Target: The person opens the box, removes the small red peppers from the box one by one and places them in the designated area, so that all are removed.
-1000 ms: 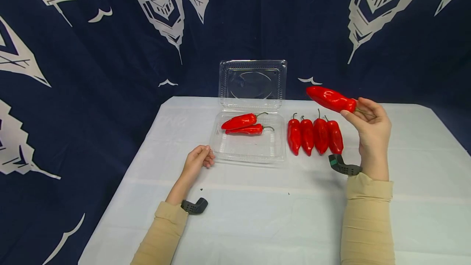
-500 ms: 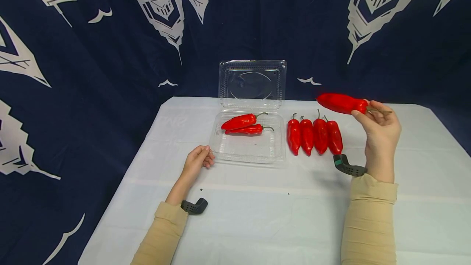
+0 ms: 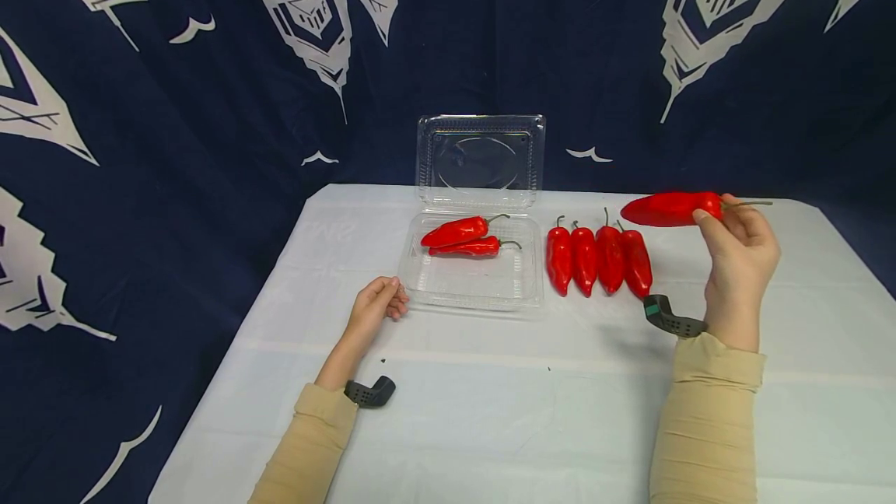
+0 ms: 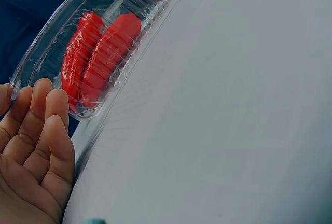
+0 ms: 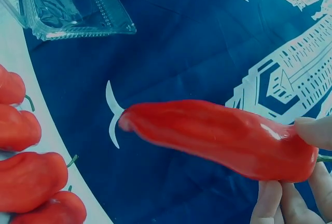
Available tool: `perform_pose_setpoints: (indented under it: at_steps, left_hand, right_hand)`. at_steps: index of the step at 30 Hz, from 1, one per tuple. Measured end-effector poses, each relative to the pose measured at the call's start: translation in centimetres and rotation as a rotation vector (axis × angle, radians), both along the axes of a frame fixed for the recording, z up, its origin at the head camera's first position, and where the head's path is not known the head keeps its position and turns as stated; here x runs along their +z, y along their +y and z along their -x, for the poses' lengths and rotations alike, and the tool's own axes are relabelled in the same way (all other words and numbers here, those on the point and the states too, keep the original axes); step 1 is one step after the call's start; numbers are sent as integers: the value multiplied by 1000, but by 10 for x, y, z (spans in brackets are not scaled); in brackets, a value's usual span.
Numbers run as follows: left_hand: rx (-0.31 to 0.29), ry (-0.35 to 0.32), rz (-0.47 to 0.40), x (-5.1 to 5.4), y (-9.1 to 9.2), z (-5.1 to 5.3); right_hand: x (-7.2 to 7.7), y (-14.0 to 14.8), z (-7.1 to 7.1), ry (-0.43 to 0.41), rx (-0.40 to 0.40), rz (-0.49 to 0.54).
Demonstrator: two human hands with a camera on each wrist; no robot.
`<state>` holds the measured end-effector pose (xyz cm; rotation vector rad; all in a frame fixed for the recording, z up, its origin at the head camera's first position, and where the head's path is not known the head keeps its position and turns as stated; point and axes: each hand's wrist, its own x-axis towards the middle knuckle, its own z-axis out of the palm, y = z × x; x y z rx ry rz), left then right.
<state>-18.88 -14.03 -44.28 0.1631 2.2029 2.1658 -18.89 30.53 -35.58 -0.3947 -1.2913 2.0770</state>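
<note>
In the head view my right hand [image 3: 745,255] pinches a red pepper [image 3: 668,210] near its stem end. It hangs level above the table, tip to the left, and the right wrist view shows this pepper [image 5: 218,136] between thumb and fingers. My left hand [image 3: 371,308] is at the front left corner of a clear plastic clamshell container [image 3: 476,302]. The left wrist view has thumb and fingertips [image 4: 40,92] gripping its rim, partly cut off by the frame. Two red peppers [image 3: 455,232] lie side by side in the container's far half.
Several red peppers [image 3: 610,259] lie in a row to the right of the container, stems pointing away. The container's lid [image 3: 480,166] stands up at the back. A white cloth covers the table [image 3: 490,411]; a dark blue patterned curtain [image 3: 455,76] hangs behind.
My right hand has moved to the right and slightly down with the pepper, which has turned from slanting to nearly level. The left hand and container have stayed put.
</note>
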Motion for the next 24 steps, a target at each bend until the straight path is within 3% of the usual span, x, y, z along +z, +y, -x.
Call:
perform_pose_setpoints:
  at_steps: [24]
  left_hand:
    - [2, -5, -5, 1, 0, 0]
  right_hand:
    - [-7, 13, -1, -176, -66, 4]
